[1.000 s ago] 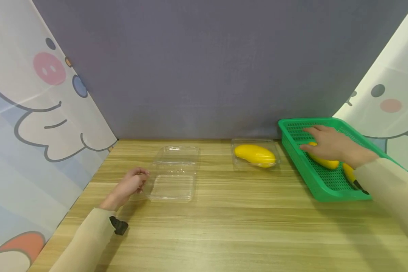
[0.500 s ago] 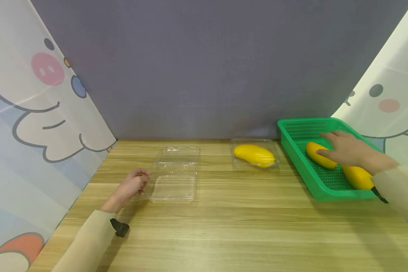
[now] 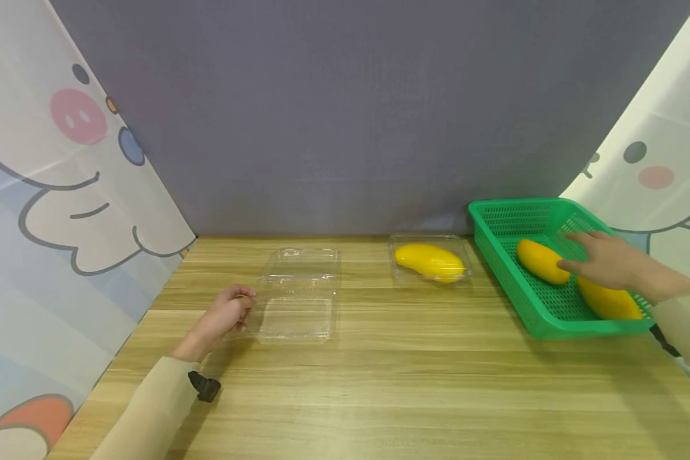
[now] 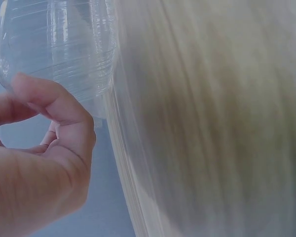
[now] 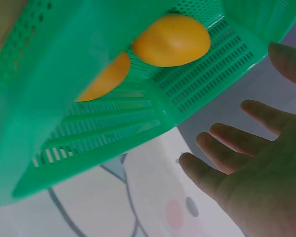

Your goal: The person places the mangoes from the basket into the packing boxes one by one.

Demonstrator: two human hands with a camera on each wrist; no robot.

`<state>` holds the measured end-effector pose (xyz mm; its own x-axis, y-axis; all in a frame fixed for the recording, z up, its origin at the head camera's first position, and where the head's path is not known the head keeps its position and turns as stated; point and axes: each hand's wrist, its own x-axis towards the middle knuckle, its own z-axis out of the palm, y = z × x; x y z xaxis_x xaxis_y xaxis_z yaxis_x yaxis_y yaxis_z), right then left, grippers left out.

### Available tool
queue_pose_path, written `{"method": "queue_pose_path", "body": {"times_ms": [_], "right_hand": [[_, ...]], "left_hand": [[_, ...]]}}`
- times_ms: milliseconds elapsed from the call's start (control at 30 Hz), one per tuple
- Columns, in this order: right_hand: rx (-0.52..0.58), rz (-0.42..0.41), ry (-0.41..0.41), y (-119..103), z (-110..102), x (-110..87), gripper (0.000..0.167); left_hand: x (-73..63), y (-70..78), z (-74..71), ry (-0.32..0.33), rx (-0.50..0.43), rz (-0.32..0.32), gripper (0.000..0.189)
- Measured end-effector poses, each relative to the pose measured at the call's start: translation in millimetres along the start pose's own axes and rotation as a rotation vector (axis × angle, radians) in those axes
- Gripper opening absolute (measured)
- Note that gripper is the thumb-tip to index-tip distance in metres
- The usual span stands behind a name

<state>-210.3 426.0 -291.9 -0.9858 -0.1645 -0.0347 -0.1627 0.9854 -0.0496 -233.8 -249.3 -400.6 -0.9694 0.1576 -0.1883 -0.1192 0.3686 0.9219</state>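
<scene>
My left hand (image 3: 225, 314) pinches the left edge of an open clear plastic clamshell box (image 3: 296, 317), which lies on the table with its lid folded back. The left wrist view shows the curled fingers at the rim of the clear box (image 4: 54, 44). My right hand (image 3: 612, 260) hovers over the green basket (image 3: 508, 275) with fingers spread and holds nothing. Under it in the basket lie two yellow mangoes, one mango (image 3: 543, 262) further left and another mango (image 3: 606, 300) nearer the front, partly hidden by the hand. The right wrist view shows my right hand (image 5: 256, 163) apart from the mango (image 5: 172, 40).
A second clear box (image 3: 399, 275) stands at the back of the wooden table (image 3: 379, 383), with a yellow mango (image 3: 431, 262) in it. Behind rises a grey wall panel (image 3: 333, 115). Printed cloth panels (image 3: 80, 211) flank both sides.
My right hand has moved to the right over the basket, uncovering more of both mangoes. The left hand has stayed at the clear box's edge.
</scene>
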Motion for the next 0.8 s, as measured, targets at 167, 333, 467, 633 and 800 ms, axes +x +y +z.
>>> {"method": "queue_pose_path", "body": {"times_ms": [167,333,467,633,800], "right_hand": [[0.008,0.006,0.003,10,7,-3.4,0.071],[0.023,0.013,-0.009,19,14,-7.3,0.073],[0.035,0.024,-0.019,25,19,-10.1,0.073],[0.049,0.033,-0.03,30,21,-14.1,0.072],[0.069,0.042,-0.055,33,24,-17.8,0.073]], "left_hand": [[0.1,-0.9,1.1,-0.002,0.003,-0.001,0.035],[-0.7,0.1,2.8,0.001,0.001,-0.004,0.034],[-1.9,0.8,4.1,0.003,-0.002,-0.001,0.034],[-3.5,1.6,4.5,-0.005,-0.005,0.007,0.034],[-4.6,2.8,4.8,-0.005,0.001,0.005,0.034]]}}
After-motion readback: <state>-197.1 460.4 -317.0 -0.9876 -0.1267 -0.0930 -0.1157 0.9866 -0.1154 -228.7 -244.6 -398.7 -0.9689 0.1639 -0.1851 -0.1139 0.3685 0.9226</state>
